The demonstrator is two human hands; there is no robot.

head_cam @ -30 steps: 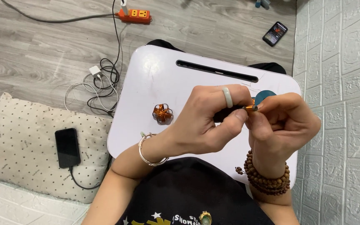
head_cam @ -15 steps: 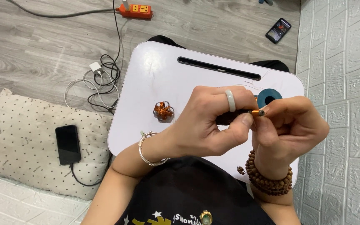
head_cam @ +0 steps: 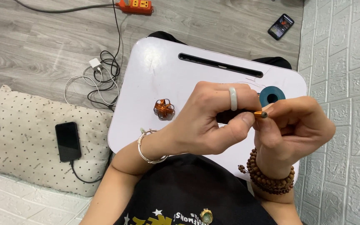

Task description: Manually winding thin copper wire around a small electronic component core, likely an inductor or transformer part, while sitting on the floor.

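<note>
Left hand: curled into a closed fist over the near half of the table, white ring on one finger, silver bangle at the wrist. Thumb and fingers pinched a thin orange rod with a dark tip; most of the rod was hidden inside the fist.

Right hand: also curled shut, fingertips meeting the rod's exposed tip from the other side, touching the left thumb. Whether it gripped the rod or only steadied it could not be told. Brown bead bracelet at the wrist.

Rod: held above the table, between the two hands, just in front of the tape roll.

Tape roll: teal, flat on the table, partly hidden behind the hands.

Wire knot: small copper-coloured coil bundle, on the table, left of the left hand and apart from it.

Table: white lap table with rounded corners and a dark slot along its far edge, set over the person's legs.

Floor: grey wood-look planks. Tangle of white and black cables with a charger just left of the table. Orange power strip at the far edge. One phone lay far right near the wall.

Cushion: cream, dotted, at left; a second, dark phone lay on it, plugged into a cable.

Wall: grey brick-pattern panel at right.
</note>
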